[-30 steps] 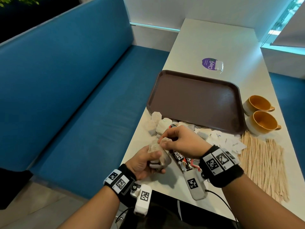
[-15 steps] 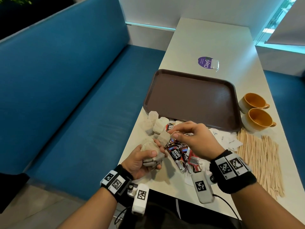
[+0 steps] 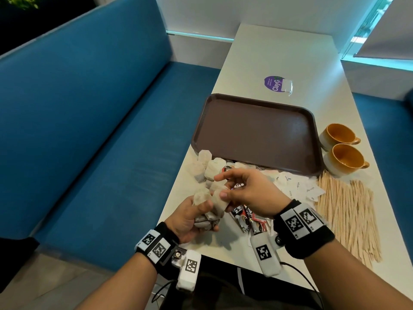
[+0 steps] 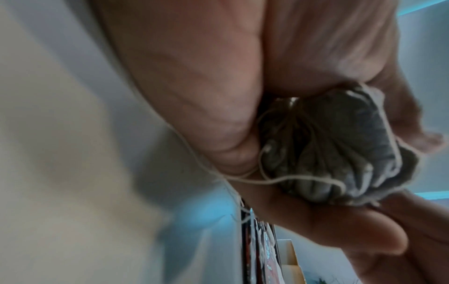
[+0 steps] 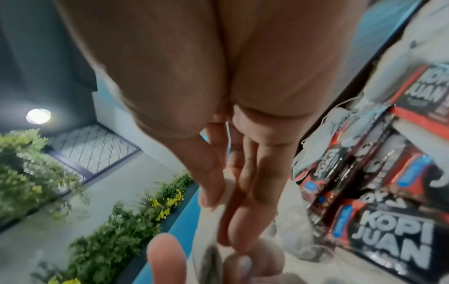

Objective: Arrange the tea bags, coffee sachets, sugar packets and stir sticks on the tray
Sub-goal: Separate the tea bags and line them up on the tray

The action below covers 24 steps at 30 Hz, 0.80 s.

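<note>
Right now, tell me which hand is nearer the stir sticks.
Right. The right hand is over the coffee sachets, just left of the stir sticks; the left hand grips tea bags farther left.

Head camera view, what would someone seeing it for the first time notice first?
Probably the two hands at the near table edge: the left hand grips a bunch of tea bags while the right hand pinches one more against the bunch. Behind them lies a brown tray with nothing on it. Two orange cups stand to its right, with a spread of wooden stir sticks in front of them.
</note>
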### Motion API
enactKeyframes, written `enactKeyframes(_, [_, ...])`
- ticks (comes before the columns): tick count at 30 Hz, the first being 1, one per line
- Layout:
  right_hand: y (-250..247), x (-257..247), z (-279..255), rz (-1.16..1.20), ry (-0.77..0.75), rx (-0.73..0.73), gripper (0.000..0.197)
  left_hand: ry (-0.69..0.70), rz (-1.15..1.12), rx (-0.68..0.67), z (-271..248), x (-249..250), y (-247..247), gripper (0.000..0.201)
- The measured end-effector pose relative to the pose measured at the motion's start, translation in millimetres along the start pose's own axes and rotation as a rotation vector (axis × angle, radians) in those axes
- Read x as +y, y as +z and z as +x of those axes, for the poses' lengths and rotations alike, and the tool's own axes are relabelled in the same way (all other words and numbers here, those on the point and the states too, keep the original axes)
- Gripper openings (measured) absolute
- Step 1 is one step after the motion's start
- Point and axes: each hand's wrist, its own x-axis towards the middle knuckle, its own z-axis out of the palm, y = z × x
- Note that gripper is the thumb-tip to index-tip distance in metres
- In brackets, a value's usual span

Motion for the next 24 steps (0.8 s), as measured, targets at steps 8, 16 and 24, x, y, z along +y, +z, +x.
enactKeyframes(8, [-4.6,2.9,3.7,-0.072,0.006,0.100,0.018,-0.019,0.000,0.010,-1.3,-0.2,-2.4,0.043])
enactKeyframes(16, [-18.1,-5.5,23.5,-0.204,-0.045,0.195,0.004,-0.012,-0.238,0.103,-1.1,6.2,-4.7,0.059])
enactKeyframes(24, [-61.4,-44.6,90.6,-0.297,-0.147,0.222,0.003,0.172,-0.165,0.277,8.7,28.0,-4.8,0.041])
